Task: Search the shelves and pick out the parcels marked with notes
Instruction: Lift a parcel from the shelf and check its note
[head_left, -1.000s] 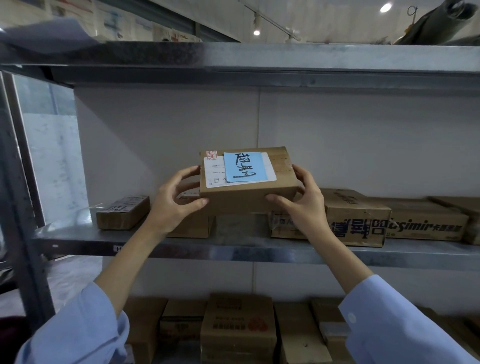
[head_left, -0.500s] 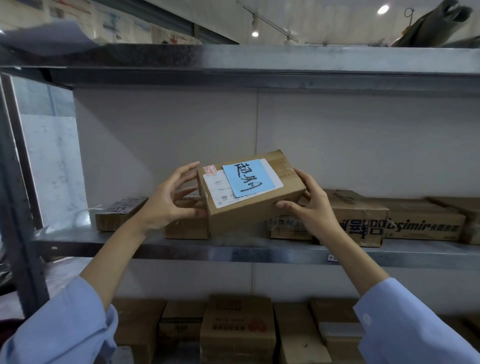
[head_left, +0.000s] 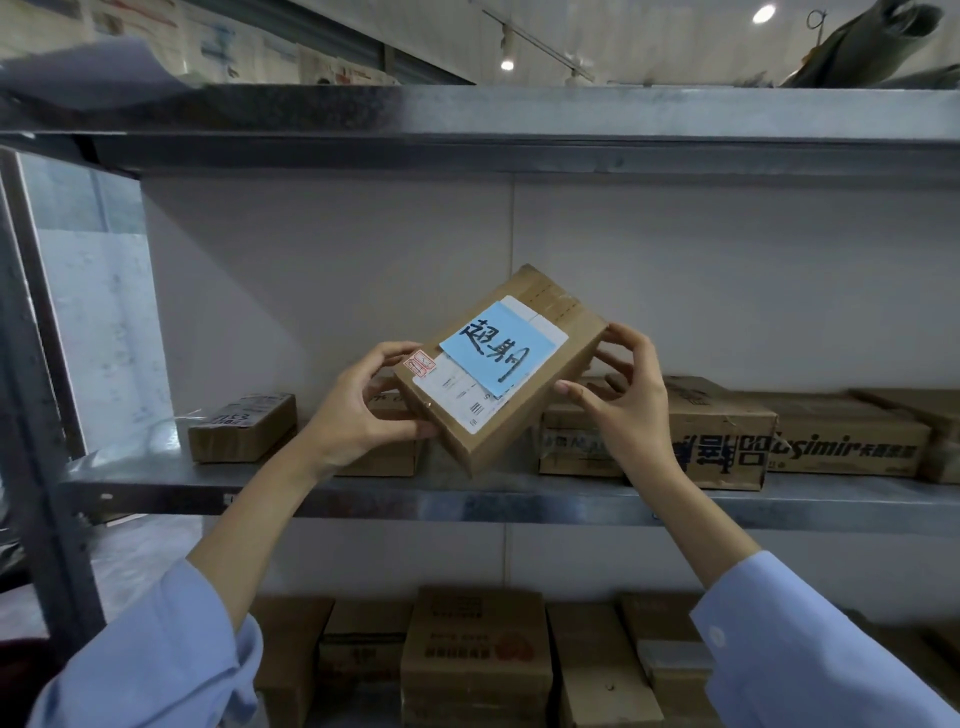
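I hold a small brown cardboard parcel in the air in front of the middle shelf, tilted with its right end raised. A blue note with black handwriting lies over its white shipping label. My left hand grips the parcel's lower left end. My right hand pinches its right end with the fingertips. Other brown parcels stay on the shelf: one at the left, and larger printed ones at the right.
The grey metal middle shelf runs across the view, with another shelf overhead. Several cardboard boxes stand on the level below. A dark metal upright stands at the far left.
The parcel has tilted and turned, its right end rising, and moved slightly right. Both hands shifted their grip with it.
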